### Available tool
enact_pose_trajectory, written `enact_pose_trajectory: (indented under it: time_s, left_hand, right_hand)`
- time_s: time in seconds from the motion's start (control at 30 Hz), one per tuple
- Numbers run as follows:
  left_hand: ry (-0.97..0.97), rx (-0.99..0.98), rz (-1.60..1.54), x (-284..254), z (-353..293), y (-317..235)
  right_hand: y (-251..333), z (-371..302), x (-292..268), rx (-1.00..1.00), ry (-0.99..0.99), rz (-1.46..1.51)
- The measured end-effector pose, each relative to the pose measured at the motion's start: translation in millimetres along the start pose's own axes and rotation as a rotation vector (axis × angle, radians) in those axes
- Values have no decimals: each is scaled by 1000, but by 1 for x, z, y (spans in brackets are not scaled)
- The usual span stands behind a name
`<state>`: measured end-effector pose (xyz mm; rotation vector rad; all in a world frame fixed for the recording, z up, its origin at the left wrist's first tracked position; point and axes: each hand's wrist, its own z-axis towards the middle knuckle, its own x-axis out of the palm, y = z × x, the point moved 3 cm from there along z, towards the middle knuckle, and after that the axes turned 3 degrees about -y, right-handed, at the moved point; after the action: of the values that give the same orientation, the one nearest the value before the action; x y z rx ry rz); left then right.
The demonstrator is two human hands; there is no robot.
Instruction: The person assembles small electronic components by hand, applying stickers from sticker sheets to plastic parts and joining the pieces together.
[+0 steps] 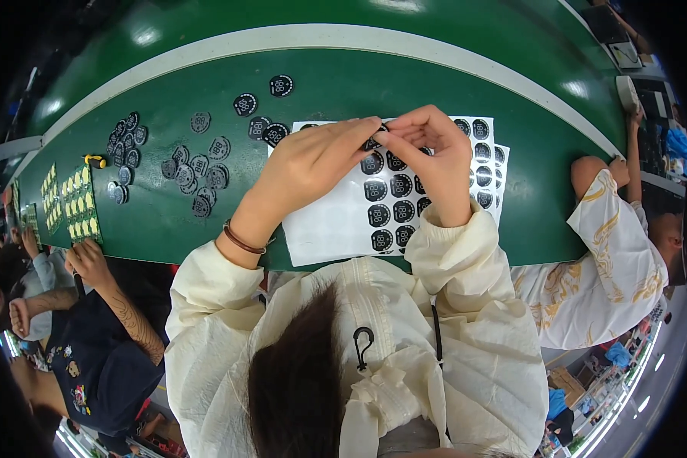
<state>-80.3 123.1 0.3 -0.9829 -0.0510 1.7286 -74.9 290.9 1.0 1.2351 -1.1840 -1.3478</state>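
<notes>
from a distance i hold the left hand and right hand together, both pinching a black disc above the white sheet, seemingly aligning it, the next move likely calling for light, steady pressure.

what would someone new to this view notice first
Most likely the left hand and right hand meeting at a small black piece near the centre, above a white sheet of rounded black labels. Next, the loose dark discs scattered leftward on the green table, with yellow-and-green panels farther left.
</notes>
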Motion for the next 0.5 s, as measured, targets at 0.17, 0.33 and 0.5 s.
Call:
enact_pose_trajectory:
  time_s: [0.17, 0.33, 0.5]
  left_hand:
    - [-46, -2, -68, -10, 7, -6]
    - [-180, -185, -191, -20, 8, -2]
    - [-292, -231, -325, -26, 6, 4]
  right_hand:
    - [-17, 2, -5, 163, 129, -141]
    - [-12, -1, 3, 147, 182, 113]
    - [-11, -1, 2, 125, 166, 98]
